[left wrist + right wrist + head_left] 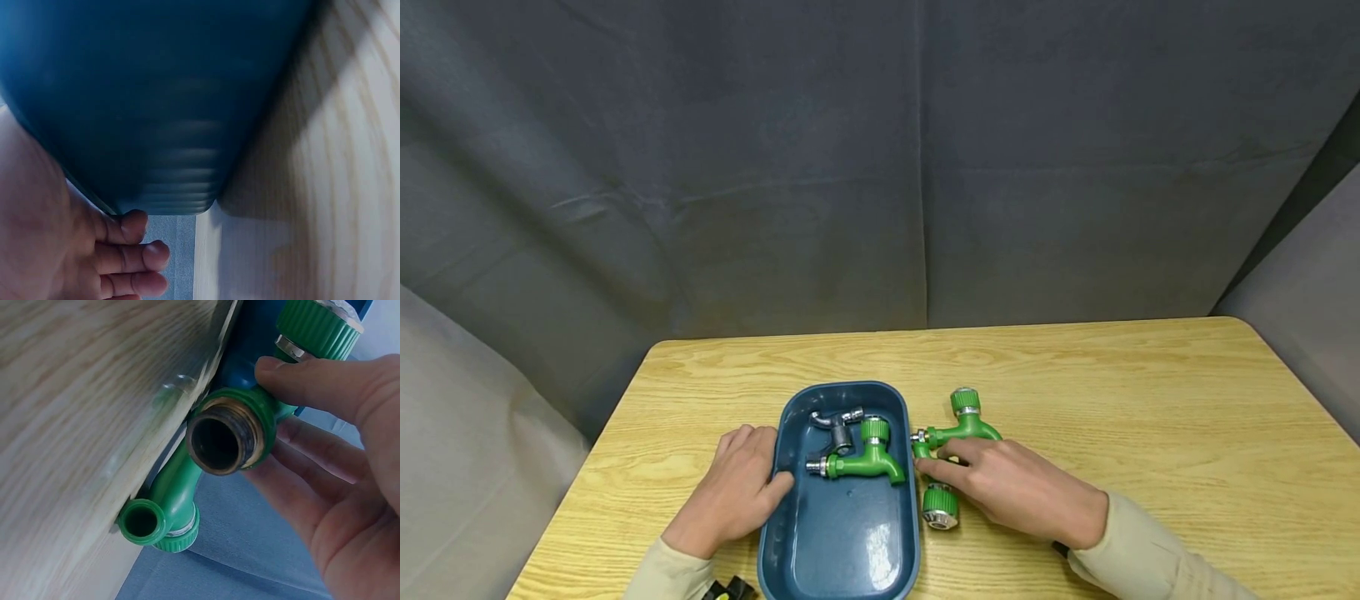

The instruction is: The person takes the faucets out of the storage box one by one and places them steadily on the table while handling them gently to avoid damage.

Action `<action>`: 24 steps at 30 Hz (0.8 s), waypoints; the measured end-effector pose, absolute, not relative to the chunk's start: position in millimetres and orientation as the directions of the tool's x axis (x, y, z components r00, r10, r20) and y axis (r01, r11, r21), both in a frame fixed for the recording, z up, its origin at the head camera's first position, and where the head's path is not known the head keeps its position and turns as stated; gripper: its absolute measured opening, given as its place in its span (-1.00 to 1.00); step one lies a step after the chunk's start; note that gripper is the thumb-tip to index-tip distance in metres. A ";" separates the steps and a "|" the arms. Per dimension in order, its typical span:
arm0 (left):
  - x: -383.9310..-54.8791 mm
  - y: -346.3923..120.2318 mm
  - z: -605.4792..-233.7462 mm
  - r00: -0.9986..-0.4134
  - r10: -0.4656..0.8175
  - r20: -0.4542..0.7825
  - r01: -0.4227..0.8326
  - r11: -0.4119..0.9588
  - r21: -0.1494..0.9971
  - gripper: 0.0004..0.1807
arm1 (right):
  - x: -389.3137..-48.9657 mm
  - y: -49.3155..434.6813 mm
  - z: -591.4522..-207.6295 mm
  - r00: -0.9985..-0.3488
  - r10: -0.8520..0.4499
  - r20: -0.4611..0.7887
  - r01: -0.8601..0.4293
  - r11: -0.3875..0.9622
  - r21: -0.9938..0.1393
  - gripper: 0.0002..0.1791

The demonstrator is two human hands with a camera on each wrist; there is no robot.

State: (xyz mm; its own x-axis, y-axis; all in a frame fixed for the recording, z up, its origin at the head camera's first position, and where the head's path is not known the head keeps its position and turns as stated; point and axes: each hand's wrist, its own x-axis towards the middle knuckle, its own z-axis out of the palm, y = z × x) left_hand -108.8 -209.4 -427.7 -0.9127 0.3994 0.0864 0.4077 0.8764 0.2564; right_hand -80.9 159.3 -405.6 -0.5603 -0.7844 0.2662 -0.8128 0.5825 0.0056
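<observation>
My left hand [733,487] is at the left side of a blue plastic tray [850,546], its thumb hooked over the rim and its fingers outside. The left wrist view shows the fingertips [153,256] beside the tray's outer wall. To the right of the tray, my right hand [1000,483] pinches a green tap [269,403] between thumb and fingers. The tap's ribbed knob [940,504] points toward me, and its threaded end faces the right wrist camera. Just behind it lies a second green tap [966,427], partly hidden by the hand.
Inside the tray lie a green tap [865,462] and a small chrome tap [838,429], close together toward the far end. The tray stands on a wooden table [1112,400]. A grey cloth [850,208] hangs behind the table.
</observation>
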 end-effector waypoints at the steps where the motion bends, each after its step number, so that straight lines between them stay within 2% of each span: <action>1: -109.0 -209.4 -427.7 -0.912 0.400 0.087 0.408 0.876 0.257 -0.89 | -81.0 159.4 -405.8 -0.561 -0.785 0.264 -0.813 0.583 0.006 -0.49; 9: -110.2 -209.0 -427.3 -0.908 0.407 0.103 0.420 0.872 0.254 -0.89 | -80.4 160.2 -405.5 -0.569 -0.787 0.237 -0.810 0.587 0.005 -0.46; 24: -108.8 -210.1 -427.9 -0.911 0.403 0.092 0.412 0.873 0.261 -0.89 | -81.1 158.8 -408.7 -0.555 -0.788 0.265 -0.813 0.581 0.025 -0.47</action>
